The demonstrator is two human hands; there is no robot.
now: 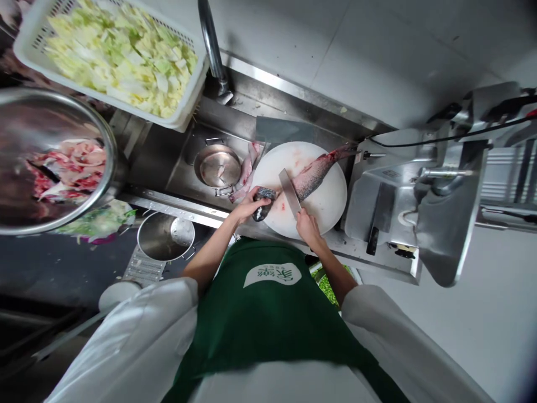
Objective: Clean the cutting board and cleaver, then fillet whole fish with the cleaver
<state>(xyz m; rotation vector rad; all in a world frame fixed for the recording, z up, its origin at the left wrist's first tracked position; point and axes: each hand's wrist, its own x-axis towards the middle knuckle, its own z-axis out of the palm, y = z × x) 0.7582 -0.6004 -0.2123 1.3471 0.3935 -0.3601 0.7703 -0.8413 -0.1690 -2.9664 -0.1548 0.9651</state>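
A large fish (314, 178) lies on the round white cutting board (327, 215), its tail toward the upper right. My right hand (308, 226) grips the handle of a cleaver (289, 189), whose blade stands across the fish near its head end. With my left hand (247, 208) I hold the dark fish head (263, 204) at the board's left edge. Whether the head is fully separate from the body I cannot tell. Just left of the board, pale pinkish fish pieces (247, 170) lie beside a small steel pot (217, 166).
A white basket (184, 109) of chopped cabbage stands at upper left, near the faucet (213, 50). Below it is a steel bowl (109, 168) with raw meat pieces. A metal slicer (444, 207) and another cleaver (380, 215) are on the right. An empty-looking pot (157, 238) sits lower left.
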